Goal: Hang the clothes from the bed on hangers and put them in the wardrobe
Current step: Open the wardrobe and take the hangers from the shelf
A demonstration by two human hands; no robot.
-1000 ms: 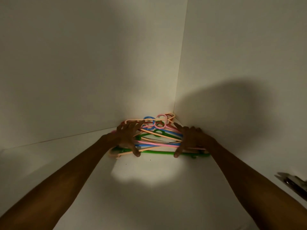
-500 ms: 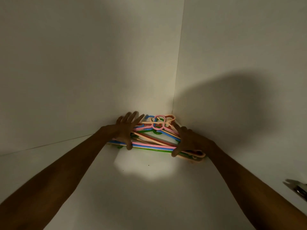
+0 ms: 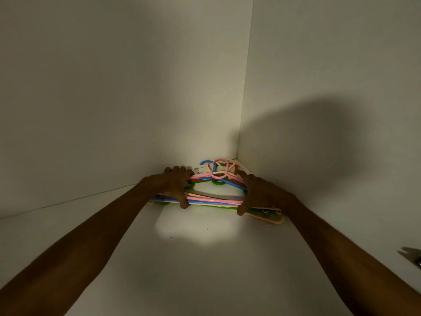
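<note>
A stack of several plastic hangers [image 3: 211, 199], pink, blue, peach, green and red, lies flat on the white wardrobe shelf [image 3: 205, 258] in the back right corner, hooks pointing to the back wall. My left hand [image 3: 175, 185] grips the stack's left side, thumb under the front bars and fingers over the top. My right hand [image 3: 257, 192] grips the right side the same way, thumb at the front edge. No clothes are in view.
The white back wall [image 3: 114, 99] and right side wall [image 3: 330, 87] of the wardrobe meet just behind the hangers. A metal hinge piece [image 3: 413, 258] sticks in at the right edge. A patch of light falls on the shelf in front of the stack.
Both hands have closed tighter round the stack; the left fingers, spread half a second ago, now curl over the hangers. The bars are drawn together into a neater bundle.
</note>
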